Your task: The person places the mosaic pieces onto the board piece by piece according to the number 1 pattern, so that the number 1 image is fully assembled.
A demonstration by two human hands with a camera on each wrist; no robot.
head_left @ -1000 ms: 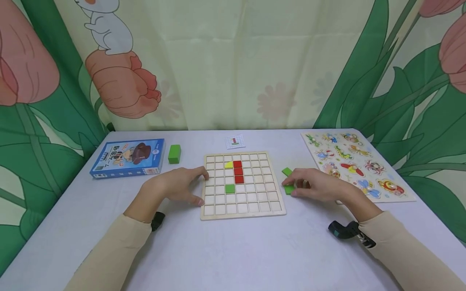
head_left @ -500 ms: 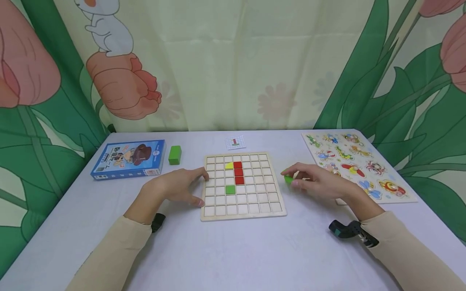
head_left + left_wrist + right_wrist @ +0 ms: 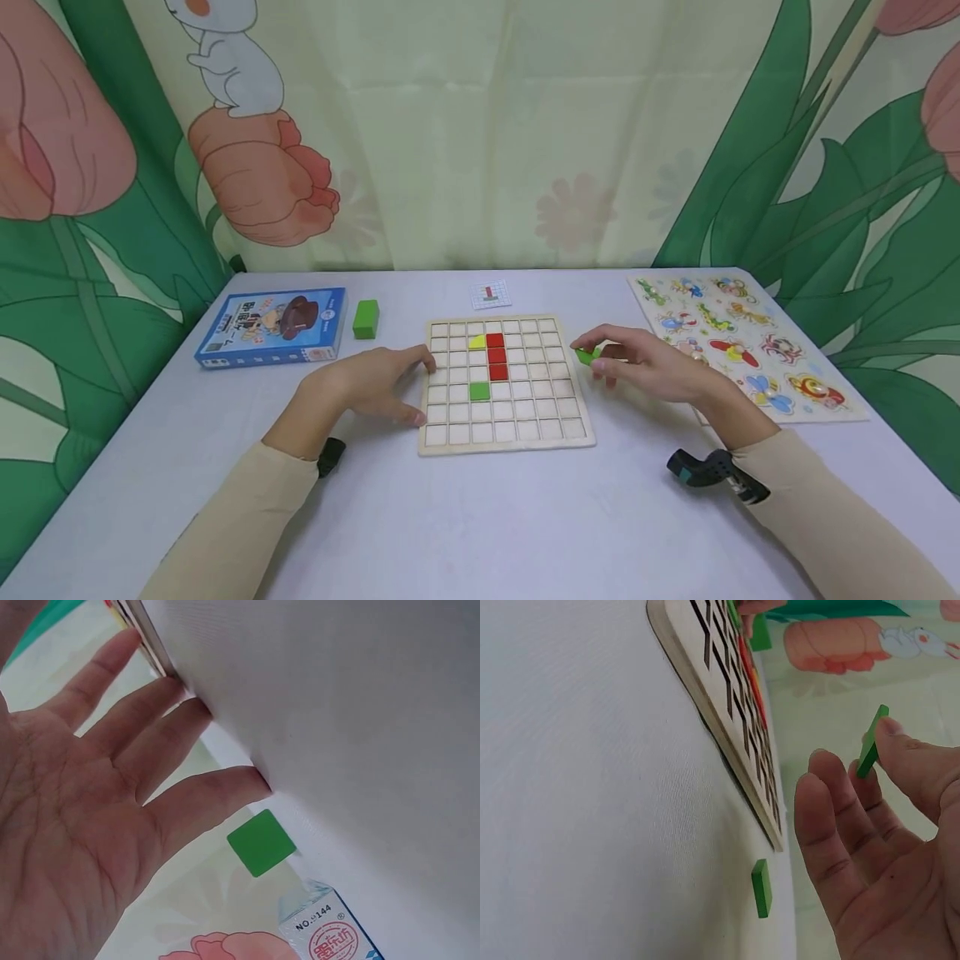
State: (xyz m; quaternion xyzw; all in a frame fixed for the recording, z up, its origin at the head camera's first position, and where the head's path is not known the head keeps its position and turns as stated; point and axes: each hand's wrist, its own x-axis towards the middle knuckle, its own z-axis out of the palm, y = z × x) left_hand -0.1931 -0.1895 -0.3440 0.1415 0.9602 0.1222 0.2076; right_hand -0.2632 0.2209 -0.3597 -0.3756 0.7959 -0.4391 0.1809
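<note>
A wooden grid board lies mid-table, holding a column of red tiles, a yellow piece with a curved edge and a green tile. My left hand rests at the board's left edge, thumb and fingers spread along it. To the right of the board, my right hand pinches a small flat green tile between thumb and fingertip, raised above the table. In the right wrist view another green tile lies on the table near the board; the right hand hides it in the head view.
A small pattern card lies behind the board. At the back left are a blue box and a green block. An insect picture board lies at the right, partly under the right forearm. A printed curtain hangs behind.
My right hand has picked up one green tile from beside the board, lifted it and moved slightly left. The left hand stays at the board's edge.
</note>
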